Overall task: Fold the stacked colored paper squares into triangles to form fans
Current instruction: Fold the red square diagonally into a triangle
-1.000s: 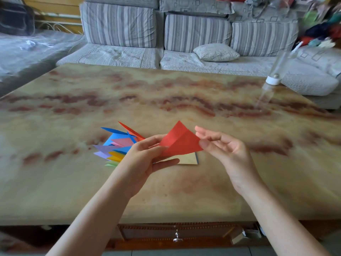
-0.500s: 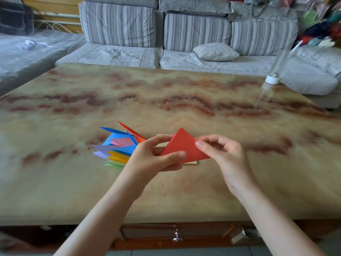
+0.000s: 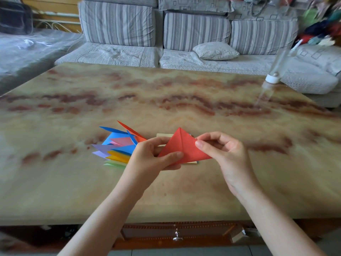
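Matt red paper triangle [image 3: 181, 145], glossy marbled stone table [image 3: 166, 93], striped cloth sofa [image 3: 195, 30]

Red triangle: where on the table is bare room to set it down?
Bare table lies right of the right hand, out to the edge, and across the far half up to the bottle. The near strip left of the left hand is bare too. Crowded: the folded pile and the paper stack under the red triangle.

Soft daylight, blurred and bowed edges
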Demonstrator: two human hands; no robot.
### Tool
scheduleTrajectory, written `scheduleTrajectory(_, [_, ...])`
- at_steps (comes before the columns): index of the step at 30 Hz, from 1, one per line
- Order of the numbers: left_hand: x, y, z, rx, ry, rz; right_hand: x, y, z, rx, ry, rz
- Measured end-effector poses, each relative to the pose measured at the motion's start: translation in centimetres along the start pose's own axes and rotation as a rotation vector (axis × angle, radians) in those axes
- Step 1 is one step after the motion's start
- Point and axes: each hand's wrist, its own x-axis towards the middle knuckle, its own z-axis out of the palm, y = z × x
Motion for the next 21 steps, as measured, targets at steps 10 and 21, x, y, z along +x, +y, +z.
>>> scheduleTrajectory(10, [0.13, -0.15, -0.02, 0.007, -0.010, 0.017, -0.10, -0.19, 0.10, -0.013, 0.007, 0.017])
scheduleTrajectory(21, [0.18, -0.23, 0.01, 0.015, 0.002, 0.031, 0.05, -0.07, -0.05, 0.056, -0.042, 0.144])
